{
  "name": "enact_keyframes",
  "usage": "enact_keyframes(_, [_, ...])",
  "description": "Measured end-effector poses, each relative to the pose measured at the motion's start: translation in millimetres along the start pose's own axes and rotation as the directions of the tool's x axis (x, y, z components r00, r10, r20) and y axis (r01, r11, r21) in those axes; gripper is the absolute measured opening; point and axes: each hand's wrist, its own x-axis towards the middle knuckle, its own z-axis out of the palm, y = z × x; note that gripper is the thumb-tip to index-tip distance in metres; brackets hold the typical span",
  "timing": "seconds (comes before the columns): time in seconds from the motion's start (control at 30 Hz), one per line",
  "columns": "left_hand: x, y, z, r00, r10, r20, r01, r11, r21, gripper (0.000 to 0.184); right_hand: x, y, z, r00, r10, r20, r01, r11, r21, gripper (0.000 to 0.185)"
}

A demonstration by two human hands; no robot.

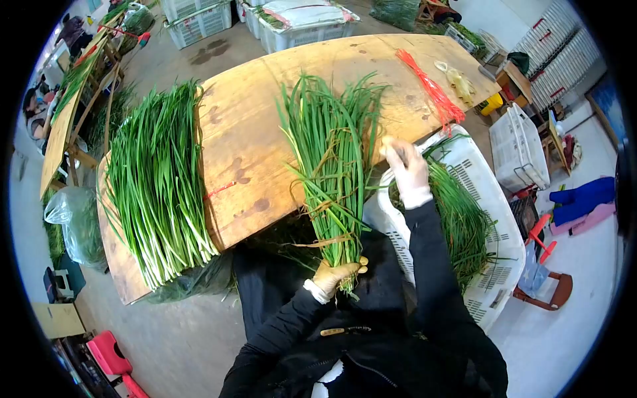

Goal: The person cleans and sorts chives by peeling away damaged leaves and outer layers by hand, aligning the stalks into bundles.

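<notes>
Garlic chives in a loose green bundle [335, 166], with some dry brown leaves among them, lean from my lap onto the table edge. My left hand [337, 273], in a pale yellowish glove, is closed round the lower stems. Just right of the bundle, my gloved right hand [409, 169] is raised over the table's front edge. Its fingers are curled together and slightly blurred, and I cannot make out whether anything small is between them. A neat pile of chives [159, 179], white ends towards me, lies on the table's left side.
The wooden table [245, 126] curves in front of me. Red ties [431, 86] and a yellowish glove [458, 83] lie at its right. A white crate [491, 265] with more chives [458, 225] stands at my right. A filled plastic bag [76, 225] sits on the left floor.
</notes>
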Motion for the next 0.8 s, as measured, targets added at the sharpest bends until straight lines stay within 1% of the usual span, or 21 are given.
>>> enact_keyframes(0.03, [1, -1, 0, 1.000, 0.019, -0.014, -0.018, 1.000, 0.009, 0.032, 16, -7, 4, 0.992, -0.124, -0.034, 0.119, 0.986, -0.120, 0.020])
enact_keyframes(0.1, [3, -4, -3, 1.000, 0.015, -0.019, -0.014, 1.000, 0.025, 0.032, 44, -15, 20, 0.978, -0.203, -0.045, 0.198, 0.976, -0.085, 0.019])
enact_keyframes(0.13, [4, -7, -5, 0.999, 0.021, -0.025, -0.020, 0.999, 0.035, 0.033, 59, -17, 29, 0.960, -0.277, -0.026, 0.271, 0.952, -0.139, 0.018])
enact_keyframes(0.23, [8, -12, -7, 0.998, 0.029, -0.058, -0.027, 0.999, 0.042, 0.032, 97, -27, 58, 0.954, -0.300, -0.007, 0.296, 0.945, -0.137, 0.019])
enact_keyframes(0.3, [9, -17, -9, 0.997, 0.039, -0.067, -0.037, 0.999, 0.034, 0.031, 127, -24, 77, 0.979, -0.200, -0.034, 0.194, 0.971, -0.138, 0.023])
enact_keyframes(0.33, [8, -15, -6, 0.996, 0.041, -0.073, -0.038, 0.999, 0.031, 0.030, 143, -27, 82, 0.999, -0.031, -0.045, 0.022, 0.984, -0.176, 0.032])
enact_keyframes(0.37, [8, -14, -6, 0.997, 0.044, -0.070, -0.042, 0.999, 0.029, 0.030, 150, -25, 81, 0.999, 0.033, -0.043, -0.041, 0.981, -0.191, 0.048])
enact_keyframes(0.4, [8, -14, -6, 0.997, 0.033, -0.064, -0.031, 0.999, 0.032, 0.030, 162, -16, 91, 0.993, 0.076, -0.091, -0.103, 0.934, -0.343, 0.046])
enact_keyframes(0.43, [7, -13, -6, 0.998, 0.020, -0.058, -0.018, 0.999, 0.036, 0.030, 176, 2, 105, 0.983, 0.112, -0.147, -0.170, 0.858, -0.484, 0.044])
enact_keyframes(0.47, [7, -13, -6, 0.998, 0.015, -0.056, -0.014, 0.999, 0.029, 0.031, 185, 18, 113, 0.982, 0.110, -0.151, -0.171, 0.856, -0.488, 0.044])
enact_keyframes(0.5, [7, -12, -6, 0.999, 0.014, -0.050, -0.013, 1.000, 0.028, 0.031, 189, 23, 117, 0.951, 0.299, 0.082, -0.241, 0.880, -0.408, 0.050])
enact_keyframes(0.53, [7, -11, -6, 0.998, 0.011, -0.054, -0.008, 0.999, 0.043, 0.031, 192, 29, 119, 0.837, 0.441, 0.323, -0.331, 0.879, -0.342, 0.056])
enact_keyframes(0.57, [7, -11, -6, 0.998, 0.008, -0.060, -0.004, 0.998, 0.058, 0.032, 197, 34, 119, 0.838, 0.442, 0.320, -0.331, 0.878, -0.346, 0.056])
enact_keyframes(0.63, [7, -11, -8, 0.998, 0.013, -0.059, -0.010, 0.998, 0.060, 0.032, 197, 15, 113, 0.791, 0.337, 0.511, -0.237, 0.938, -0.252, 0.044])
enact_keyframes(0.67, [7, -12, -8, 0.998, 0.018, -0.062, -0.014, 0.998, 0.064, 0.033, 207, 26, 110, 0.803, 0.190, 0.565, -0.199, 0.979, -0.046, 0.034])
enact_keyframes(0.7, [7, -13, -10, 0.998, 0.015, -0.060, -0.011, 0.998, 0.063, 0.033, 210, 13, 105, 0.871, 0.165, 0.463, -0.099, 0.982, -0.163, 0.036])
enact_keyframes(0.73, [7, -14, -11, 0.998, 0.020, -0.067, -0.016, 0.998, 0.064, 0.033, 217, 1, 95, 0.872, 0.167, 0.461, -0.100, 0.981, -0.166, 0.036])
enact_keyframes(0.77, [8, -15, -12, 0.997, 0.026, -0.072, -0.021, 0.998, 0.067, 0.033, 228, -9, 80, 0.915, 0.090, 0.393, -0.140, 0.985, 0.098, 0.032])
enact_keyframes(0.8, [9, -16, -14, 0.997, 0.026, -0.069, -0.021, 0.997, 0.068, 0.033, 241, -18, 63, 0.952, 0.034, 0.304, -0.147, 0.922, 0.358, 0.029])
